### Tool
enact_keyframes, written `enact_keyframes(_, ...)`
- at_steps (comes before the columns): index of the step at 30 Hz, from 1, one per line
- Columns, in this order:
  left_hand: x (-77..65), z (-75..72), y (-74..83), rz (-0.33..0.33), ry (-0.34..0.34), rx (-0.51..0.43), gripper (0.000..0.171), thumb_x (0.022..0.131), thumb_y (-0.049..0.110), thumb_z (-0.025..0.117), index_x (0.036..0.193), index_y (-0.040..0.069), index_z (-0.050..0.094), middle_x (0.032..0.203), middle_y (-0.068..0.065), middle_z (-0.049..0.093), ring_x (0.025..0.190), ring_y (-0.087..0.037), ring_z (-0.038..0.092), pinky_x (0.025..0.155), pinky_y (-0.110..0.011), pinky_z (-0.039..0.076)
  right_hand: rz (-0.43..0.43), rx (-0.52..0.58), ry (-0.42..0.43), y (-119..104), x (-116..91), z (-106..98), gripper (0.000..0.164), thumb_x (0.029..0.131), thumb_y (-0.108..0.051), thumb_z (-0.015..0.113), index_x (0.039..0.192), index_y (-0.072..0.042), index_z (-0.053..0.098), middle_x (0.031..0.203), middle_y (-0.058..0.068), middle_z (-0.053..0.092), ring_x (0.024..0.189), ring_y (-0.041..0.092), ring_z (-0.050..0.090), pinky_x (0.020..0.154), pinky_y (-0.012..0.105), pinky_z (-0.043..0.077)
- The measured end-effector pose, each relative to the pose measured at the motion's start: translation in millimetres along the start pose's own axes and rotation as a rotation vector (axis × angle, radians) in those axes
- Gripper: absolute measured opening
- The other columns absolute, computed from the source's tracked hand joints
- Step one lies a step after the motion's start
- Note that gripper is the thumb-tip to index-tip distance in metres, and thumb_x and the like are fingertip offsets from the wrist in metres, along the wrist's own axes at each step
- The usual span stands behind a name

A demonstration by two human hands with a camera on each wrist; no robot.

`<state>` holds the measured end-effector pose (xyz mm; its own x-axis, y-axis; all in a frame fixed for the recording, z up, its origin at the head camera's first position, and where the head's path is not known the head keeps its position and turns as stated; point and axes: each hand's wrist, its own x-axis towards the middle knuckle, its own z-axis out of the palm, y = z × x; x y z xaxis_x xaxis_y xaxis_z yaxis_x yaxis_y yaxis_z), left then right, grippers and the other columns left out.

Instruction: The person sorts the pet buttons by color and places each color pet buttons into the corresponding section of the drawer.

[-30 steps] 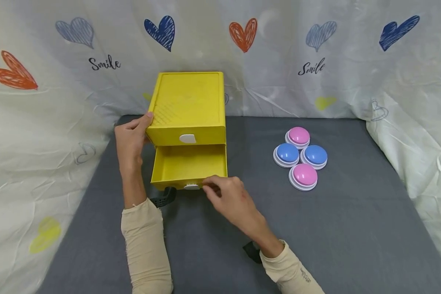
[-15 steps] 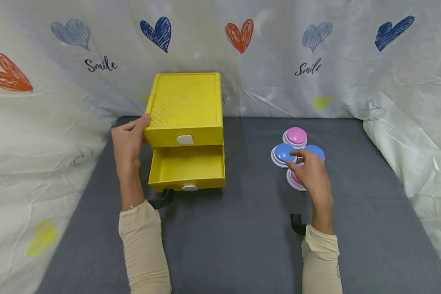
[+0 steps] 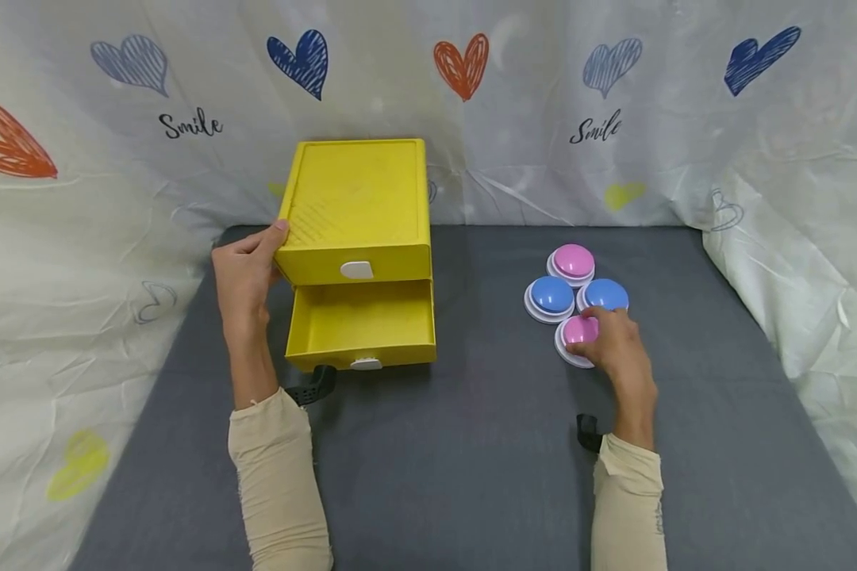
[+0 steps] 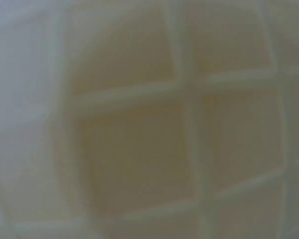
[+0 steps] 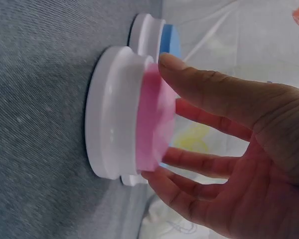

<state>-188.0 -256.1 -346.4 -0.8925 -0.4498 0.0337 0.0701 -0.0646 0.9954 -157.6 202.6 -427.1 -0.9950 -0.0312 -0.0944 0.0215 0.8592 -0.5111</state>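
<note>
One pink button [image 3: 577, 331], nearest me of four right of the box [image 3: 357, 194], sits on the table [image 3: 457, 444] with my half-spread right hand [image 3: 617, 345] gripping its dome [image 5: 154, 119], while my left hand [image 3: 241, 277] touches the box's left edge, how far curled I can't tell.

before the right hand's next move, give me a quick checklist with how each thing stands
1. Lower drawer pulled out: ok, it juts from the yellow cabinet.
2. Left hand on the cabinet: ok, it touches the left side near the front.
3. Right hand at the near pink button: ok, it spans the button's top.
4. Firm grip: cannot tell, pressure does not show.
5. Near pink button base down on the gray cloth: ok.
6. Room around it: not ok, the right blue button looks very close.
</note>
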Motion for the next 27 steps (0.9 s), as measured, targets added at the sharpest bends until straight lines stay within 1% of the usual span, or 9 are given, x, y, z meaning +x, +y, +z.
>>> enact_keyframes(3,0.3,0.5,0.3,0.001,-0.007,0.002,0.042,0.07,0.035,0.078,0.102,0.008,0.072,0.1,-0.008,0.067,0.089,-0.021,0.063,0.071,-0.025,0.053,0.022,-0.005,0.01,-2,0,3,0.051,0.073,-0.017,0.076,0.118,-0.002,0.057,0.111,0.03,0.046,0.098,0.045,0.044,0.077,0.056,0.043)
enact_keyframes(7,-0.4,0.3,-0.2,-0.012,-0.001,-0.006,0.043,0.069,0.035,0.079,0.102,0.008,0.072,0.101,-0.008,0.067,0.09,-0.021,0.063,0.07,-0.024,0.053,0.035,0.002,0.055,-3,0,6,0.049,0.072,-0.014,0.076,0.115,-0.002,0.058,0.109,0.031,0.045,0.096,0.048,0.041,0.072,0.055,0.043)
enact_keyframes(11,-0.6,0.2,0.8,-0.009,0.005,-0.008,0.042,0.069,0.035,0.079,0.101,0.008,0.072,0.1,-0.008,0.067,0.089,-0.021,0.063,0.069,-0.023,0.053,0.031,0.027,0.092,-4,0,10,0.044,0.072,-0.013,0.075,0.112,-0.002,0.061,0.105,0.029,0.048,0.094,0.045,0.042,0.07,0.052,0.043)
enact_keyframes(15,-0.2,4.1,0.4,0.025,-0.021,0.007,0.04,0.071,0.035,0.078,0.099,0.007,0.073,0.096,-0.008,0.068,0.084,-0.021,0.063,0.068,-0.024,0.053,0.024,0.045,0.141,0,-3,10,0.04,0.07,-0.014,0.076,0.106,-0.001,0.064,0.101,0.026,0.054,0.09,0.04,0.046,0.071,0.049,0.045)
enact_keyframes(18,0.4,6.3,-1.0,0.049,-0.032,0.005,0.038,0.072,0.034,0.077,0.098,0.005,0.073,0.094,-0.009,0.068,0.081,-0.021,0.062,0.069,-0.025,0.054,0.022,0.047,0.169,-1,-5,7,0.04,0.069,-0.015,0.077,0.104,-0.001,0.065,0.098,0.024,0.056,0.087,0.037,0.048,0.07,0.047,0.045)
enact_keyframes(20,0.8,6.0,-1.1,0.055,-0.03,0.011,0.038,0.072,0.034,0.077,0.097,0.005,0.073,0.093,-0.009,0.068,0.081,-0.021,0.062,0.068,-0.025,0.054,0.021,0.04,0.18,-4,-7,4,0.039,0.069,-0.015,0.076,0.104,-0.001,0.065,0.097,0.024,0.057,0.088,0.037,0.047,0.07,0.047,0.044)
enact_keyframes(23,1.7,4.0,-1.0,0.05,-0.027,0.004,0.039,0.072,0.034,0.077,0.098,0.006,0.073,0.096,-0.009,0.067,0.084,-0.021,0.062,0.069,-0.025,0.054,0.008,0.041,0.201,-13,-11,-3,0.04,0.07,-0.017,0.075,0.106,-0.002,0.066,0.099,0.024,0.056,0.091,0.04,0.044,0.071,0.047,0.042)
enact_keyframes(27,0.8,-0.5,-0.9,0.028,-0.016,-0.015,0.04,0.071,0.033,0.078,0.1,0.005,0.072,0.099,-0.009,0.067,0.087,-0.022,0.063,0.069,-0.024,0.054,-0.038,0.059,0.25,-28,-18,-12,0.039,0.07,-0.02,0.074,0.105,-0.005,0.067,0.098,0.021,0.057,0.091,0.039,0.043,0.071,0.045,0.04)
